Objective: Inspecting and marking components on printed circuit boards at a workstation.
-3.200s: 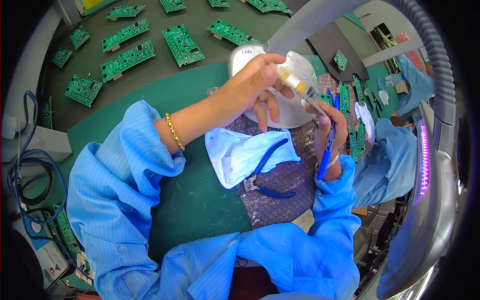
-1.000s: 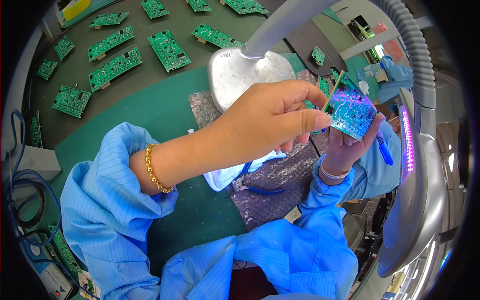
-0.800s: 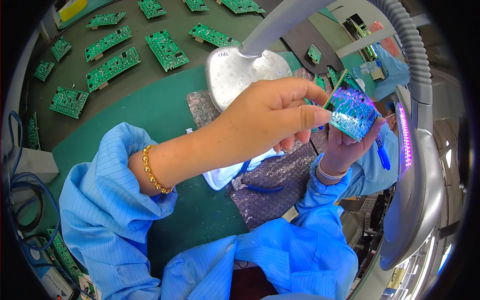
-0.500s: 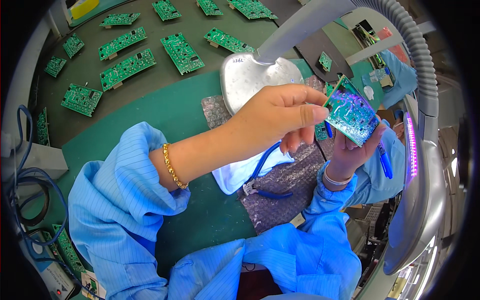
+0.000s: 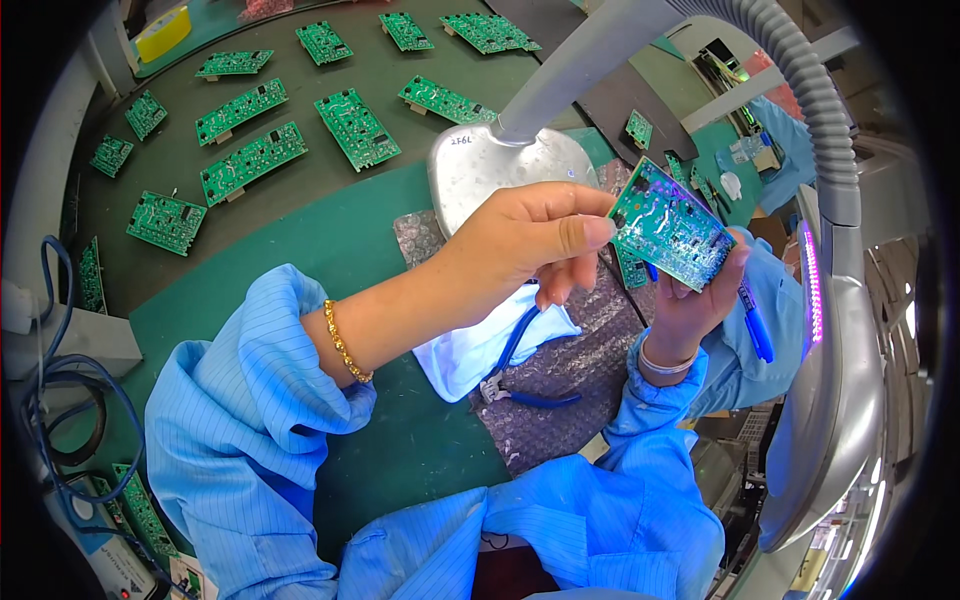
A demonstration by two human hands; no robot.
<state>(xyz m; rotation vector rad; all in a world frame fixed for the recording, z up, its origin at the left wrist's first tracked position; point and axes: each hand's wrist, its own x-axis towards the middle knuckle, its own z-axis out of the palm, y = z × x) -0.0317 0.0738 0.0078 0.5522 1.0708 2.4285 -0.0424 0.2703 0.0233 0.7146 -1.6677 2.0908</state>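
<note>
We kept the green circuit board (image 5: 672, 224) steady, pinched between left hand (image 5: 530, 240) and right hand (image 5: 690, 300), tilted toward the lamp (image 5: 815, 300), with a blue pen (image 5: 755, 325) tucked in the right.

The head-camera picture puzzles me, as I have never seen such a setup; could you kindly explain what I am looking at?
A wide fisheye camera on a person's head looks down, so straight edges bend. The blue sleeves are the person's own. The left hand and right hand hold one green circuit board between them; the right also holds a blue pen. Below, on the green mat, lie bubble wrap, a pale blue cloth and blue-handled cutters. More circuit boards are spread on the dark table. The grey arm is a lamp with a metal base.
</note>
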